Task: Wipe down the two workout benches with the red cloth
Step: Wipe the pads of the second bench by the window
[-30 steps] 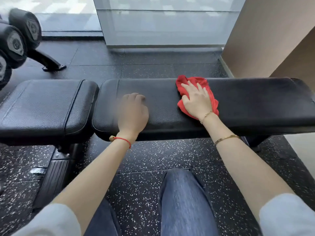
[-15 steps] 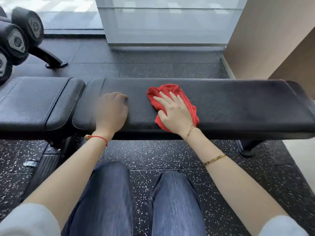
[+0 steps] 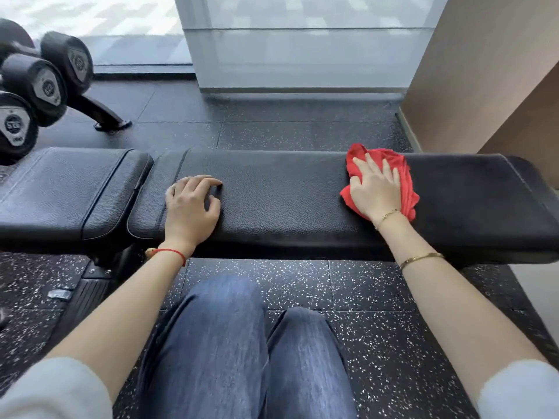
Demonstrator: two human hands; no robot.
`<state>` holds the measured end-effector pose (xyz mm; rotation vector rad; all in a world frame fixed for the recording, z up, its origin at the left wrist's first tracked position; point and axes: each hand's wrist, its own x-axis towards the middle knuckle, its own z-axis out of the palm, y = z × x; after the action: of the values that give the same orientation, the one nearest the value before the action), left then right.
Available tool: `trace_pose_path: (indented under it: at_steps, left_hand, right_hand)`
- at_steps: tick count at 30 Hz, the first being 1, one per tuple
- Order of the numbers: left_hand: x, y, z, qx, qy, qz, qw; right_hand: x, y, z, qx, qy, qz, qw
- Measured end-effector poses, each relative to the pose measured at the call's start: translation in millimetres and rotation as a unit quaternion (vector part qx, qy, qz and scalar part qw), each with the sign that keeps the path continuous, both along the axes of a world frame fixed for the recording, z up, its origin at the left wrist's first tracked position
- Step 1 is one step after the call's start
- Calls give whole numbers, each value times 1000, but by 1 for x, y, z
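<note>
Red cloth (image 3: 403, 176) slid rightward under flat right hand (image 3: 375, 189); left hand (image 3: 192, 204) rests loosely curled on bench (image 3: 287, 189).

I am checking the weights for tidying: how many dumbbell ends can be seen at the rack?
4, all at far left: one by the window, one below it, one lowest, one partly cut off on top. Others may be hidden beyond the frame.

**A gym floor**

This is a gym. A padded black bench (image 3: 287, 189) with a separate seat pad (image 3: 69, 189) stands on speckled black rubber flooring (image 3: 363, 297). At far left, round-headed dumbbells (image 3: 45, 83) sit on a rack (image 3: 102, 111). A glass wall (image 3: 302, 43) rises behind.
</note>
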<state>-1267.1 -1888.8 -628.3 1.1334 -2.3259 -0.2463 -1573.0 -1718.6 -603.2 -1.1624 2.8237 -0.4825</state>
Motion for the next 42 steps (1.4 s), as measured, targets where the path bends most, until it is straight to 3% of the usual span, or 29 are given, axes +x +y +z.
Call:
trace_pose_path:
  at_steps: [6,10,15,20,25,31,36,42]
  left_hand:
    - [1,-2,1,4,5,-10,1000]
    - [3,-3,1,4,15,-18,1000]
    - [3,-3,1,4,4,-20,1000]
    - [1,0,0,6,-4,-10,1000]
    - [-5,3,0,-6,-22,1,1000]
    - [-29,13,10,42,29,-10,999]
    - [-64,33,14,29,27,-30,999]
    - [-68,38,2,7,5,-31,999]
  right_hand:
    - [59,-71,10,22,-20,147,989]
    - [96,-69,2,3,3,237,971]
    - [70,-19,-2,-24,15,219,975]
    - [12,32,-4,-39,26,96,994]
    - [-25,6,-1,-9,15,-6,1000]
    - [17,-41,2,4,-1,112,994]
    - [52,-9,-1,-4,-1,230,973]
    - [32,47,-4,-26,14,168,985]
